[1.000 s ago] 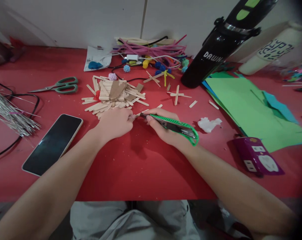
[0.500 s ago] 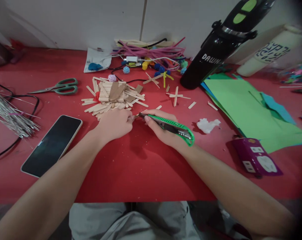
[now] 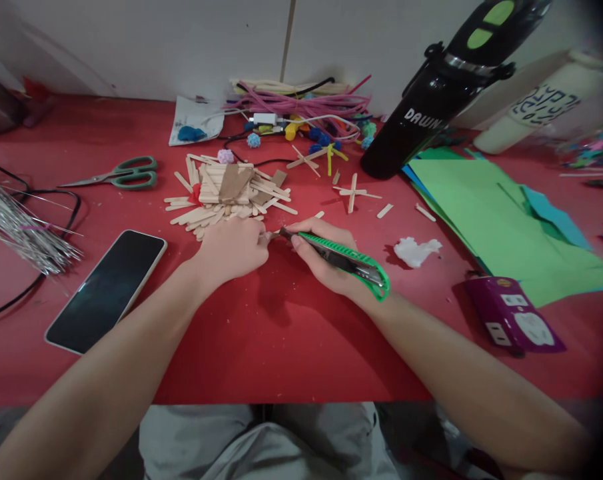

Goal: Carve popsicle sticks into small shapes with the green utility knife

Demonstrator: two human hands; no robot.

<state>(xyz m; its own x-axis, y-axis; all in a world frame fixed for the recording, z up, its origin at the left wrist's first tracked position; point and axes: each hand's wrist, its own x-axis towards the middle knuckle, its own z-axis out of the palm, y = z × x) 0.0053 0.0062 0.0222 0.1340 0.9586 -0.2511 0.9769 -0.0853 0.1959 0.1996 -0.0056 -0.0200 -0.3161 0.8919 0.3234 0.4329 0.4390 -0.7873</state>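
Observation:
My right hand (image 3: 328, 257) grips a green box cutter (image 3: 351, 260), its tip pointing left toward my other hand. My left hand (image 3: 235, 248) is closed in a pinch on a small wooden craft stick (image 3: 274, 235), of which only the end shows by the thumb. The cutter's tip meets or nearly meets that end; whether they touch I cannot tell. Just beyond my left hand lies a pile of craft sticks (image 3: 226, 190) with brown strips on top. Two star shapes of crossed sticks (image 3: 352, 192) sit farther right, with cut stick pieces (image 3: 384, 211) beside them.
A phone (image 3: 106, 290) and green-handled scissors (image 3: 134, 175) lie left, near silver wires (image 3: 24, 227). Pink pipe cleaners (image 3: 301, 103) are at the back. A black bottle (image 3: 416, 107), green paper sheets (image 3: 501, 207), crumpled tissue (image 3: 416, 251) and a purple socket block (image 3: 514, 313) stand right.
Both hands stay nearly in place. The box cutter's rear end has dipped slightly toward me. The whole view has shifted a little.

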